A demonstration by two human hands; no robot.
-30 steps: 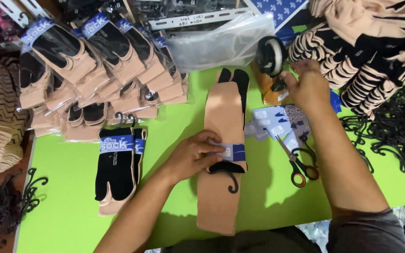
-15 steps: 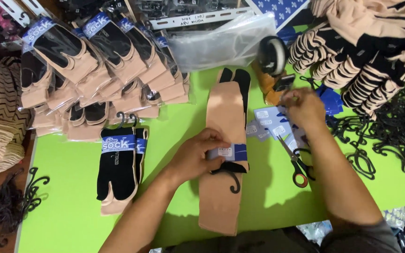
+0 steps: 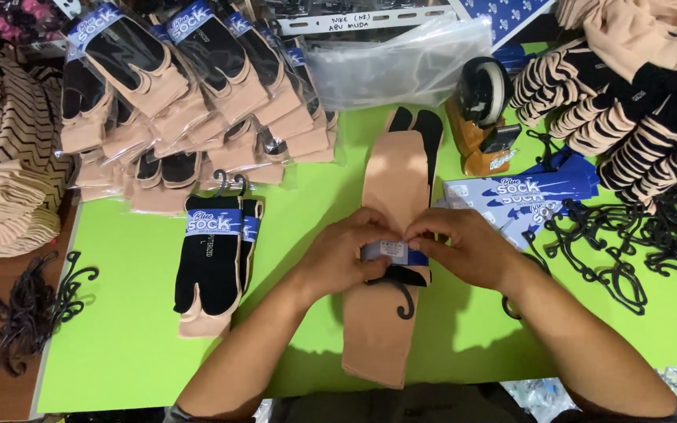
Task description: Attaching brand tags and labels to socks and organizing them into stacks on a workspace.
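A long beige sock of matt knitted cloth [image 3: 385, 235], banded in glossy blue paper [image 3: 389, 252], is seen on the smooth lime-green worktop [image 3: 135, 345], with shiny clear plastic bags [image 3: 401, 66] at its far edge.

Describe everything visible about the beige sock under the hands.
The beige sock lies flat and lengthwise on the green table, its black split toe pointing away from the person. It looks like soft knit fabric. A blue-and-white paper band crosses its middle, with a black plastic hook just below. The left hand and right hand both pinch the band; the sock's near end is bare.
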